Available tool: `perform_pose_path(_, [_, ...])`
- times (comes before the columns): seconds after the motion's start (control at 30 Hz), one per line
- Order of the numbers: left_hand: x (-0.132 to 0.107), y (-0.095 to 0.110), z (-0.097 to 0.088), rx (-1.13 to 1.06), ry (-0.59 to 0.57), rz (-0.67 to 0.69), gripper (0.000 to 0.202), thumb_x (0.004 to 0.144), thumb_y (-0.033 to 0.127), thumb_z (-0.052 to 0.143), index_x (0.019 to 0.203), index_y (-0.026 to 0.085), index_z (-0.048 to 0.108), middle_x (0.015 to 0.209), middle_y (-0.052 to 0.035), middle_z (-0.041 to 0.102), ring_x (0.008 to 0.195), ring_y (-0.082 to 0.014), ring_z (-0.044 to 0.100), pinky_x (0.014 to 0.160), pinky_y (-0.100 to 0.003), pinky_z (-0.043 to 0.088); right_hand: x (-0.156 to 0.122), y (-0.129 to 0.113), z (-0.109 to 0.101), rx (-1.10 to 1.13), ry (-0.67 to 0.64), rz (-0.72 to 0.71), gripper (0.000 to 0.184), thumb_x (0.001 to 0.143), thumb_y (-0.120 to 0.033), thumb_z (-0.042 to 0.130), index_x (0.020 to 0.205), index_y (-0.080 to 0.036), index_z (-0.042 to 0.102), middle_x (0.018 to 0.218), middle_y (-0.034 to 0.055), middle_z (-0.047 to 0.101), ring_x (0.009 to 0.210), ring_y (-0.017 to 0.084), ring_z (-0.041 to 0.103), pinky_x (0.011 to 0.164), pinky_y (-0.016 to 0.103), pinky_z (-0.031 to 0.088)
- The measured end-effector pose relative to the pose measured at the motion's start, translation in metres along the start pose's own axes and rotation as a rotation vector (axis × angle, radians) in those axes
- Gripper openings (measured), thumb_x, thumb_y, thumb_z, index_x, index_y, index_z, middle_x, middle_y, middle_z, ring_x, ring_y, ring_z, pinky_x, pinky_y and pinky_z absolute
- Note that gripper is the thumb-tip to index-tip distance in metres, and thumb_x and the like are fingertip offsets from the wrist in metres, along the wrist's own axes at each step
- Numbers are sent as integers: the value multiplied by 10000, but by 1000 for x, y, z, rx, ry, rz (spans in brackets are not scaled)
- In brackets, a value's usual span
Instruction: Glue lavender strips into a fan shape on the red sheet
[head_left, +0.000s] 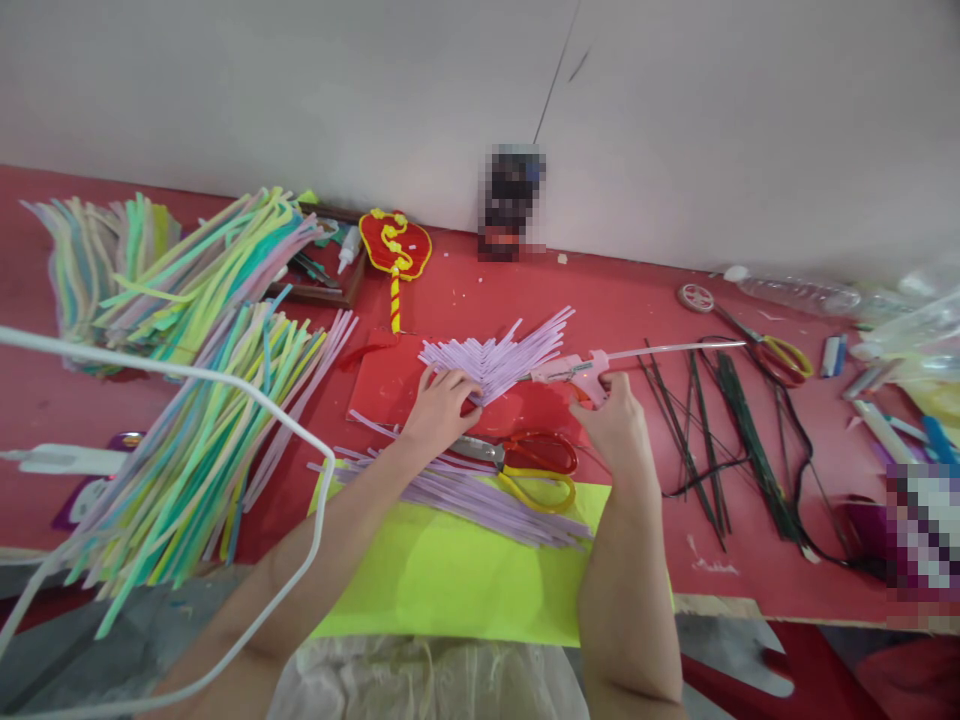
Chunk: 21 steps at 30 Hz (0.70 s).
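Note:
A fan of lilac pipe cleaners point(491, 358), laid in a V pattern, rests on a red sheet point(382, 375). My left hand point(444, 405) presses its closed fingers on the lower left of the fan; what they pinch is hidden. In my right hand point(616, 420) is a pink hot glue gun point(581, 372), its nozzle pointing left at the fan and a long clear glue stick point(675, 349) coming out of its back. Below my hands, scissors with a red and a yellow handle point(536, 487) lie over loose lilac pipe cleaners point(480, 497) on a lime green sheet point(450, 590).
Bundles of pastel pipe cleaners point(202, 450) cover the left side, near a white cable point(285, 400). A red fan-shaped ornament point(397, 245) and a tray point(352, 285) sit behind. Dark green stems point(750, 440), more scissors point(780, 355) and plastic bottles point(802, 290) lie at right.

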<state>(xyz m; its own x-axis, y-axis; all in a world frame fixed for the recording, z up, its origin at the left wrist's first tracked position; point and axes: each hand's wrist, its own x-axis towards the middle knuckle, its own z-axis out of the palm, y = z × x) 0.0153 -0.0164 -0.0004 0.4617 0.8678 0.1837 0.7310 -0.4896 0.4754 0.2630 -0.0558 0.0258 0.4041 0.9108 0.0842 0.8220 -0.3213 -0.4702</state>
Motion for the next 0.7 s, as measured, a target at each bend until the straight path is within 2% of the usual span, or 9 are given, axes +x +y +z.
perform_pose_path(0.7, [0, 1, -1, 10, -8, -12, 134, 810, 237, 606, 943, 248, 617, 1047, -9, 648, 1076, -192, 562, 1133, -442, 196, 0, -1, 1, 5, -10, -8, 456, 685, -421, 578, 1068, -199, 469, 1030, 124, 620, 869, 264, 588, 746, 393, 449])
